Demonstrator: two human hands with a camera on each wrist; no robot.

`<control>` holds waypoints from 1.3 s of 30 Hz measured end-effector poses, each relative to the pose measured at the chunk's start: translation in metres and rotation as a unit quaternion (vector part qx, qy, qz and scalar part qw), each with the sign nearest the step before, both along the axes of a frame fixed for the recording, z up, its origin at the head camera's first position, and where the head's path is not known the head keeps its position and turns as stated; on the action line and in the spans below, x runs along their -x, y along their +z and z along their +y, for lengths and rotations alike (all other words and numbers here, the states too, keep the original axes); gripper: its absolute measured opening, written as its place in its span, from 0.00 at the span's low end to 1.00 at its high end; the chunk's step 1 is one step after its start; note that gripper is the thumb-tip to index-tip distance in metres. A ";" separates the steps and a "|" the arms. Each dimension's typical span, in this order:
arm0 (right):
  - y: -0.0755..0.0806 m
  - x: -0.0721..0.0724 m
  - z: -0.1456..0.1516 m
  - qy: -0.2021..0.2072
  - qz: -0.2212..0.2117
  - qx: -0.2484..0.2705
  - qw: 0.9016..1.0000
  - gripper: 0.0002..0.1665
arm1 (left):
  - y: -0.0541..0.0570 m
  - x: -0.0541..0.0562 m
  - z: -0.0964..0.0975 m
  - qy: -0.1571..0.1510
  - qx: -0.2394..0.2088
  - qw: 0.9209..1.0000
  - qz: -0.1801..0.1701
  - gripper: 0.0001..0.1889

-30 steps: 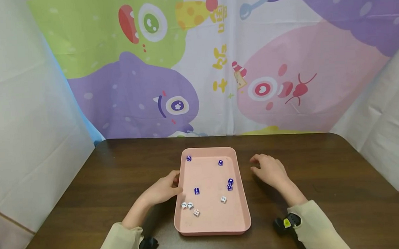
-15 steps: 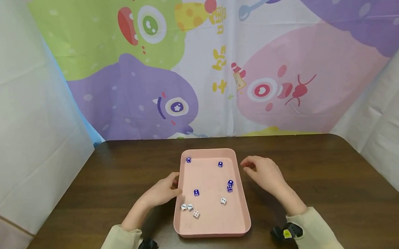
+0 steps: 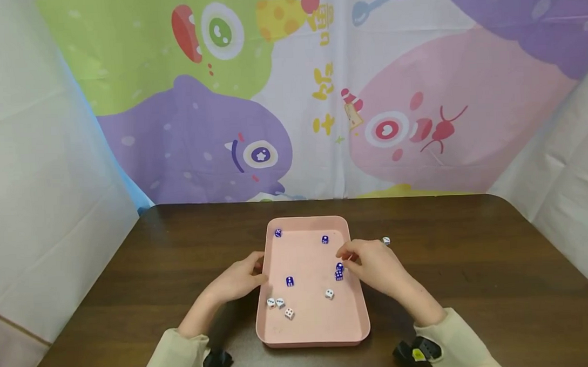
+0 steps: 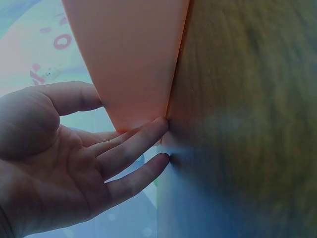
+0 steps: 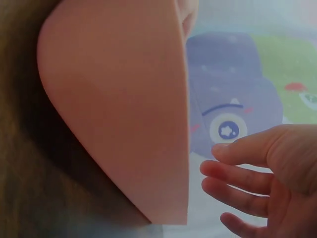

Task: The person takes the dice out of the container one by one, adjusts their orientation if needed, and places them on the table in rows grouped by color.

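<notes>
On the table stands a pink tray (image 3: 309, 334) with several blue and white dice in it. My left hand (image 3: 236, 280) rests against the tray's left side, its thumb at the rim. In the left wrist view, the fingers (image 4: 133, 144) reach along the outer wall, fairly straight. My right hand (image 3: 377, 264) hovers over the tray's right rim, fingers loosely bent and holding nothing. Below its fingertips lie two touching blue dice (image 3: 339, 275). The right wrist view shows a gap between those fingers (image 5: 233, 171) and the tray wall (image 5: 119, 114).
A single white die (image 3: 385, 241) lies on the dark wooden table (image 3: 462, 264), just beyond the right hand. Three white dice (image 3: 281, 303) are grouped at the tray's near left. A cartoon-printed cloth (image 3: 312, 150) hangs behind the table's far edge.
My right hand has moved left from the table to over the tray's right rim. A white die behind it has come into view. The left hand stays at the tray.
</notes>
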State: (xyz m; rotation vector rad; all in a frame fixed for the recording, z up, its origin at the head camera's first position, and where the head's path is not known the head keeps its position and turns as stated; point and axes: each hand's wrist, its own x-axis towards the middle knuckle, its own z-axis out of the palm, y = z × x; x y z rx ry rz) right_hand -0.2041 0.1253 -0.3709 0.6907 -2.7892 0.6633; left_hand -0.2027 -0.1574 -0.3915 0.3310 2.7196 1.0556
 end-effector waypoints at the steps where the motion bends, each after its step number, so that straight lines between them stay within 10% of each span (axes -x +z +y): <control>1: -0.001 -0.001 -0.002 0.004 -0.002 -0.002 1.000 0.06 | 0.000 0.000 0.000 0.000 0.001 1.000 -0.001 0.26; 19: -0.014 -0.009 -0.014 0.141 -0.055 -0.076 0.986 0.09 | 0.000 0.001 -0.001 0.001 0.005 1.000 -0.002 0.25; 39: -0.025 -0.011 -0.018 0.165 -0.029 -0.118 0.979 0.07 | 0.000 0.001 -0.001 0.002 0.006 1.000 -0.006 0.26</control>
